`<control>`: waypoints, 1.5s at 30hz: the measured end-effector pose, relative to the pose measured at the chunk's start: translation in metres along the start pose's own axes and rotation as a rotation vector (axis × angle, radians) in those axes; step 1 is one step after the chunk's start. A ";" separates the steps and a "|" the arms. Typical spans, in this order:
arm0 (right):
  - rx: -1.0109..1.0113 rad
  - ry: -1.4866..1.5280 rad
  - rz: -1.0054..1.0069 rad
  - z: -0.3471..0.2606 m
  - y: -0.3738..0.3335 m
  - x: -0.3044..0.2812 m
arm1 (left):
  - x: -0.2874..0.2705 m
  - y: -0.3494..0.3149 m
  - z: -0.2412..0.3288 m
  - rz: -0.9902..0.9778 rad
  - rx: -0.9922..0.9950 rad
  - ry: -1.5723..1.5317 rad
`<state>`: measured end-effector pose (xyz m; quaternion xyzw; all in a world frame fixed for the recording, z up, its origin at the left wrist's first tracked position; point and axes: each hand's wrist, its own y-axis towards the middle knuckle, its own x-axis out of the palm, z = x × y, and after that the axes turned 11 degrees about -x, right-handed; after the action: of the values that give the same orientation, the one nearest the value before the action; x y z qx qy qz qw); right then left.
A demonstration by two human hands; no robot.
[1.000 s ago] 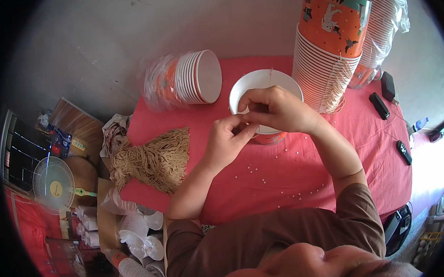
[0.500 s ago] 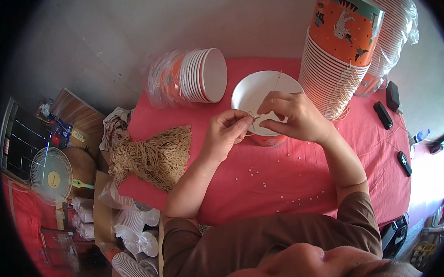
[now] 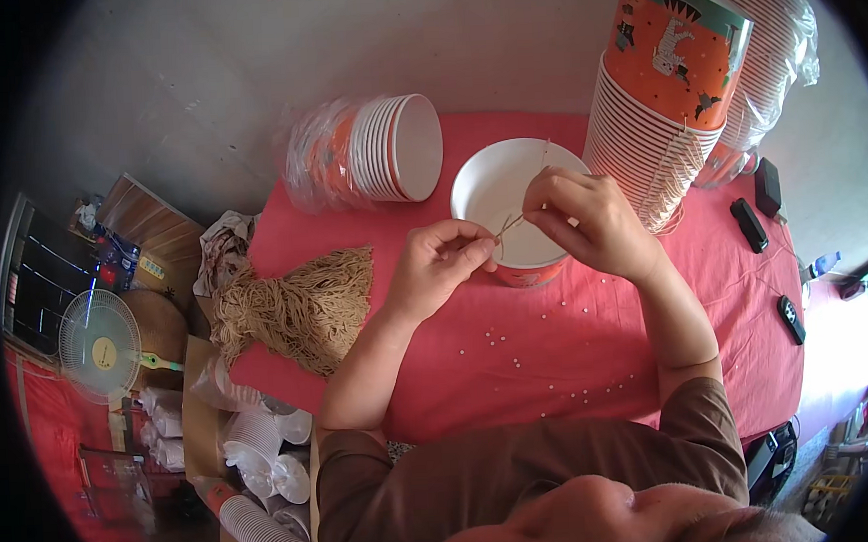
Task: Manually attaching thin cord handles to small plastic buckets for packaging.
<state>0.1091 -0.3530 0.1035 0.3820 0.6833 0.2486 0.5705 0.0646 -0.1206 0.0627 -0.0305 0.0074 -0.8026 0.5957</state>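
A large paper bucket [image 3: 474,192], white inside with an orange outside, stands upright before me on the table. Over its near rim, my left hand [image 3: 439,269] pinches a thin tan cord [image 3: 511,223] between thumb and fingers. My right hand [image 3: 592,223] grips the same cord a little to the right, fingers curled closed. The strands cross between the two hands; whether they are knotted is too small to tell. A thin strand also rises near the bucket's far inner wall. To the left lies a thick bundle of tan cords [image 3: 310,305].
Stacked orange buckets [image 3: 641,131] rise at the right, cord loops [image 3: 679,168] hanging from their side. A plastic-wrapped bucket stack [image 3: 366,153] lies at the back left. Small white beads [image 3: 497,340] dot the red tablecloth [image 3: 459,396]. Black devices [image 3: 750,225] sit right; a fan [image 3: 101,346] stands left.
My right hand has closed on the cord and drawn slightly right, with its fingers now curled. The strands between the hands look tighter. My left hand has shifted slightly left and down.
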 end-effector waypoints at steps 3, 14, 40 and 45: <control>0.038 0.042 0.015 0.000 -0.002 0.001 | -0.002 0.000 -0.005 -0.008 0.061 0.052; 0.029 0.112 -0.003 -0.002 -0.005 0.023 | 0.000 0.001 -0.006 -0.035 -0.023 -0.108; 0.101 0.175 -0.062 -0.004 -0.007 0.028 | 0.005 -0.005 -0.005 0.038 0.146 0.155; 0.138 0.188 -0.081 -0.004 -0.007 0.028 | 0.014 -0.007 -0.001 0.106 0.296 0.265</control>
<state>0.1023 -0.3348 0.0823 0.3676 0.7641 0.2122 0.4858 0.0539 -0.1322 0.0627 0.1636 -0.0307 -0.7595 0.6288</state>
